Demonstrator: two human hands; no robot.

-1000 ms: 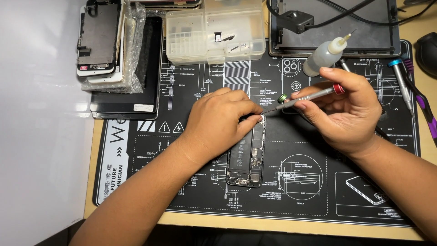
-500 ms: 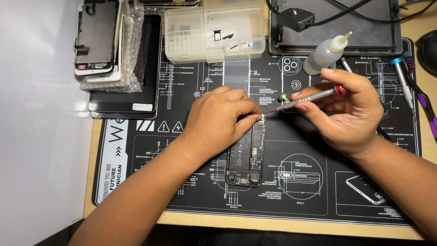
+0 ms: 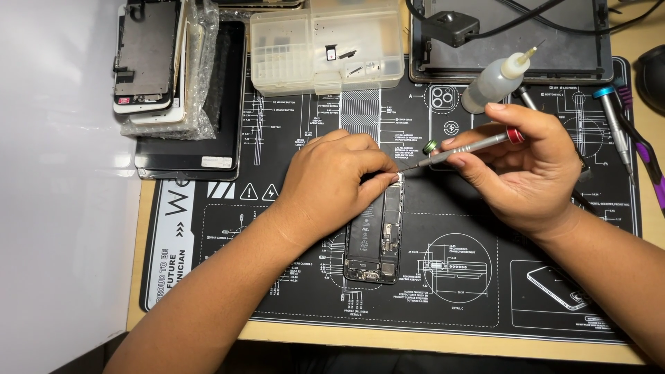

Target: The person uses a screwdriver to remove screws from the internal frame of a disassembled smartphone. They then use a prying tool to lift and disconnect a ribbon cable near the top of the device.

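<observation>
An opened phone body (image 3: 376, 239) lies upright on the black repair mat (image 3: 277, 277), its battery and circuit board showing. My left hand (image 3: 337, 181) presses down on the phone's upper part, fingers curled over it. My right hand (image 3: 528, 172) grips a slim grey screwdriver (image 3: 463, 149) with a red end cap. The screwdriver's tip touches the top right corner of the phone, right beside my left fingertips.
A clear plastic parts box (image 3: 325, 43) sits at the back centre. Stacked phone screens in plastic wrap (image 3: 161, 66) lie back left on a dark tablet (image 3: 208, 104). A small white dropper bottle (image 3: 495, 79), another tablet (image 3: 512, 34) with cables, and spare screwdrivers (image 3: 613, 121) are at the back right.
</observation>
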